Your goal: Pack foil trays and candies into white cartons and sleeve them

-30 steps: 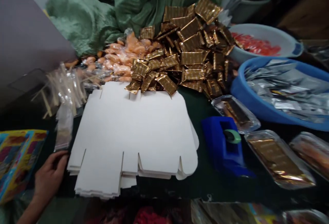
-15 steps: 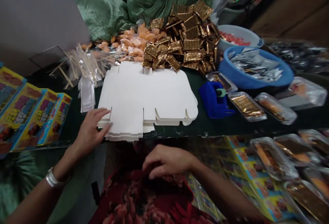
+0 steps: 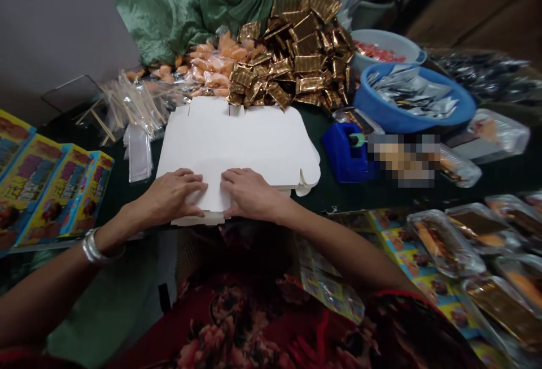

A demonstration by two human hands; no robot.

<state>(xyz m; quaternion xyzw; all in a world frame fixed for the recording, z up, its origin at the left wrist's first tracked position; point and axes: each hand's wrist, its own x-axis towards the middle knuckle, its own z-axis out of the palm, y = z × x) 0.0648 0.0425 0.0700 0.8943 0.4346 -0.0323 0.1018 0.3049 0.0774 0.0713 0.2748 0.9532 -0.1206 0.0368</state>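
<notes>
A stack of flat white cardboard box blanks (image 3: 237, 140) lies on the dark table in front of me. My left hand (image 3: 169, 194) rests on the top blank near its front left, fingers stretched and thumb apart. Facing it, my right hand (image 3: 249, 192) lies on the same blank, its fingers spread and its thumb by the front edge. A narrow strip of white card shows between the two hands. Neither hand has lifted the blank, and the undersides of the fingers are hidden.
Gold-wrapped packets (image 3: 309, 64) and orange pieces (image 3: 215, 61) are heaped behind. Wrapped sticks (image 3: 131, 103) lie left, beside colourful printed boxes (image 3: 46, 188). A blue tape dispenser (image 3: 345, 151) and a blue basin (image 3: 364, 100) stand right. Filled clear trays (image 3: 444, 242) sit lower right.
My right hand has moved up from near my lap onto the blank. My left hand has shifted right, further onto the card. The view has tilted slightly.
</notes>
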